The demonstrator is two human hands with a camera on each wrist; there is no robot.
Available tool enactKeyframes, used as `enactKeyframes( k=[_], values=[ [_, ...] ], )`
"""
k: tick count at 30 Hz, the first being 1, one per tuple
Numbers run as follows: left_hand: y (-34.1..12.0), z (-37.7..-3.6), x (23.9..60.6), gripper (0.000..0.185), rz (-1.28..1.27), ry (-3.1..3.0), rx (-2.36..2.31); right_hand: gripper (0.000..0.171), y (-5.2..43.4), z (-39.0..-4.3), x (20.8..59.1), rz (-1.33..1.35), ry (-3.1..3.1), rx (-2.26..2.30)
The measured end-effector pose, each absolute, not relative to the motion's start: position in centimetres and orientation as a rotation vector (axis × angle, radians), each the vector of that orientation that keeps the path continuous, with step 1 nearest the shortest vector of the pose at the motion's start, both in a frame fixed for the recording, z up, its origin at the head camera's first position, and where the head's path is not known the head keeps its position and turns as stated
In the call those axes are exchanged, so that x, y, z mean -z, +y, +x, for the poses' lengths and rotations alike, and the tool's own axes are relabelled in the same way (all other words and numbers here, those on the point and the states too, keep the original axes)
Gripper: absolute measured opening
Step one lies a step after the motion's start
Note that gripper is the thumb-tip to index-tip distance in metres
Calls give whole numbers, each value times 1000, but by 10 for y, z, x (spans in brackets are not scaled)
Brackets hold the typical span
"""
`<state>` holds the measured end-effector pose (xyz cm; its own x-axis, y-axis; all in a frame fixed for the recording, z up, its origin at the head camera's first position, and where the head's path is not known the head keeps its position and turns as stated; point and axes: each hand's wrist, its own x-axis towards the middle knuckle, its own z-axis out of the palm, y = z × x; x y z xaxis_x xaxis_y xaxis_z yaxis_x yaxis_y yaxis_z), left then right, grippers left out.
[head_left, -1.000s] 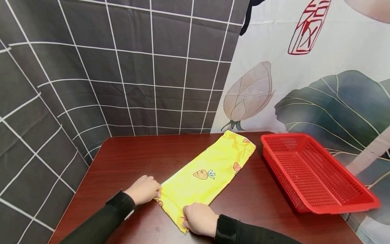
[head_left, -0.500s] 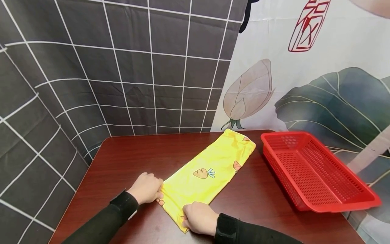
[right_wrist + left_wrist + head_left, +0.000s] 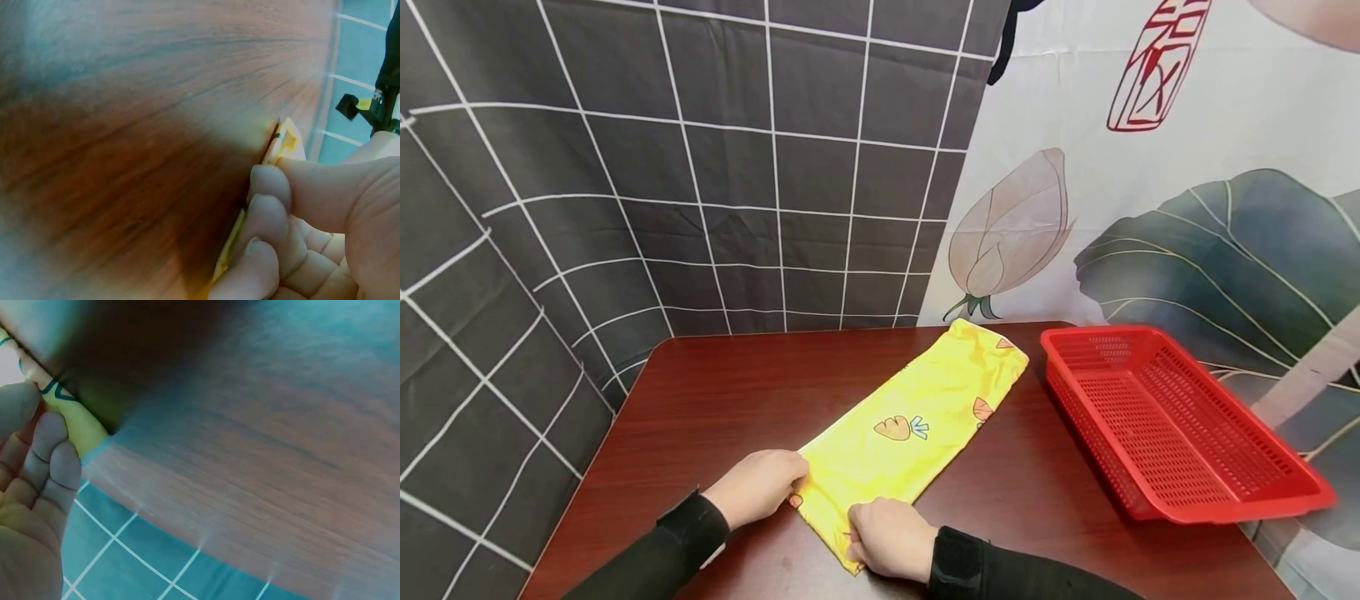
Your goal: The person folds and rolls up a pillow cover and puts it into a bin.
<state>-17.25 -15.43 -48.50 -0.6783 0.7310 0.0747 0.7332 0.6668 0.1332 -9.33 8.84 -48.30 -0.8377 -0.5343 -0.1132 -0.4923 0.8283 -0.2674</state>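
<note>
A yellow cloth (image 3: 887, 442) printed with carrots lies folded in a long strip, slanting across the table from near the front to the back right. At its near left corner, my left hand (image 3: 760, 485) pinches the edge; the left wrist view shows the thumb and fingers (image 3: 51, 437) meeting on the cloth (image 3: 84, 428). My right hand (image 3: 891, 537) grips the near right corner. In the right wrist view, thumb and curled fingers (image 3: 269, 219) pinch a bit of the yellow fabric (image 3: 289, 140). The cloth under both palms is hidden.
A red perforated plastic basket (image 3: 1206, 510) stands on the right side of the dark red wooden table (image 3: 722, 392). Behind the table hang a grey gridded curtain (image 3: 730, 175) and a white one with lotus flowers (image 3: 1011, 233).
My left hand has shifted slightly along the cloth's near left edge, its fingers reaching a little farther over the corner. The right hand and the cloth stay almost where they were.
</note>
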Motion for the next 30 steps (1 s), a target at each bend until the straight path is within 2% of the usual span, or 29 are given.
enactKeyframes(
  k=[6,13,19,25,30],
  values=[
    [-158,-165,483,30,-1286,-2790,162,30,87,-90,480,-914,2881,254],
    [-163,-162,488,30,-1287,-2721,167,19,85,-85,483,-1134,2953,77],
    [-174,-160,494,22,-1349,-2581,236,31,83,-79,482,-1240,2967,0],
    [-183,-157,497,6,-1412,-2414,261,49,76,-74,479,-1163,2951,-22],
    [-186,-155,492,9,-1418,-2489,230,37,68,-73,481,-1073,2936,-87]
  ],
)
